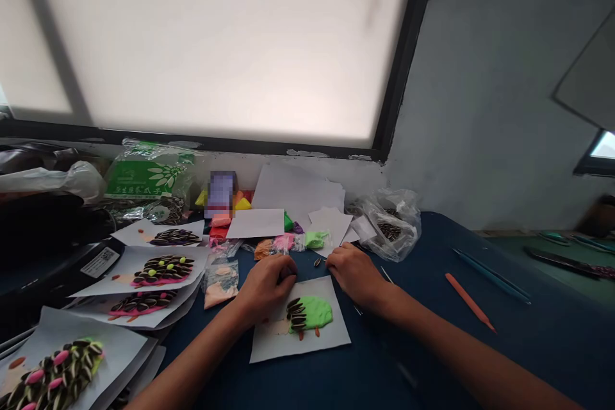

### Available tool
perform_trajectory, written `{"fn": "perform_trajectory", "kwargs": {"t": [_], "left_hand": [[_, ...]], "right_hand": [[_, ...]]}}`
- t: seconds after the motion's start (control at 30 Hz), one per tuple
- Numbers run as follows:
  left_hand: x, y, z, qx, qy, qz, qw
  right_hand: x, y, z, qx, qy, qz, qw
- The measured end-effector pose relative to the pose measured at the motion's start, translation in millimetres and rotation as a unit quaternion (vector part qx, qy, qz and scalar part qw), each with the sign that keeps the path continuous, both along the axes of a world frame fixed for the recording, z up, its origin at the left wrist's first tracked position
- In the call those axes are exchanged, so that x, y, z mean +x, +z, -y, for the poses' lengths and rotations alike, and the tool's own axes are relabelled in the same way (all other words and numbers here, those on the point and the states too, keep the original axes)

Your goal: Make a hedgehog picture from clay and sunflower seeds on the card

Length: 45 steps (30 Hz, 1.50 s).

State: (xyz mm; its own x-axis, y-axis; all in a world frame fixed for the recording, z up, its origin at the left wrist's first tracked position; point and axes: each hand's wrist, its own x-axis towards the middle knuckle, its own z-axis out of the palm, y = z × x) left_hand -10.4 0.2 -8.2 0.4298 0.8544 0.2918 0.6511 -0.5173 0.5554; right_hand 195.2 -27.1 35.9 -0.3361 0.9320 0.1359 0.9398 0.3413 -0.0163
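Observation:
A white card (269, 349) lies before me, bearing a flattened patch of green clay (318, 312) with a row of striped sunflower seeds (296, 315) on its left side. Small brown clay pieces and a pale peach patch are below and left of the green. My left hand (271, 278) rests on the card's upper left part, fingers curled; whatever they hold is hidden. Just beyond the card's upper right corner, my right hand (355, 274) is closed with fingertips down on the table, beside a loose sunflower seed (317, 262). What its fingers pinch is hidden.
Finished seed-and-clay cards (163, 267) are stacked at left. Clay packets (221, 282), blank paper (257, 223) and a plastic bag of seeds (391, 224) line the back. An orange pencil-like tool (468, 301) and blue tweezers (492, 275) lie at right. A green seed bag (148, 173) stands by the window.

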Motion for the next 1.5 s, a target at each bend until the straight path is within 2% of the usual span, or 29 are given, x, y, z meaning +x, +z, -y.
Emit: {"fn": "perform_trajectory", "kwargs": {"t": [0.27, 0.53, 0.8, 1.13, 1.37, 1.5], "left_hand": [[0.3, 1.9, 1.6, -0.014, 0.0, -0.006, 1.0], [1.2, 6.4, 3.6, -0.046, -0.001, -0.012, 0.999], [2.0, 6.4, 3.3, -0.045, 0.006, -0.006, 0.999], [3.6, 5.3, 3.6, -0.048, 0.009, -0.012, 0.999], [2.9, 6.5, 4.4, -0.058, 0.0, -0.019, 0.998], [-0.4, 4.1, 3.0, -0.062, -0.01, 0.008, 0.998]], "right_hand": [[22.4, 19.4, -7.9, -0.008, -0.05, -0.049, 0.997], [30.8, 11.3, -12.2, -0.018, -0.088, -0.037, 0.995], [29.7, 7.0, -9.6, -0.037, -0.044, -0.067, 0.996], [33.1, 1.0, -14.8, -0.043, -0.023, -0.087, 0.995], [37.4, 12.9, -13.3, -0.032, -0.03, -0.135, 0.99], [33.1, 18.1, -7.6, -0.057, -0.017, -0.156, 0.986]]}}
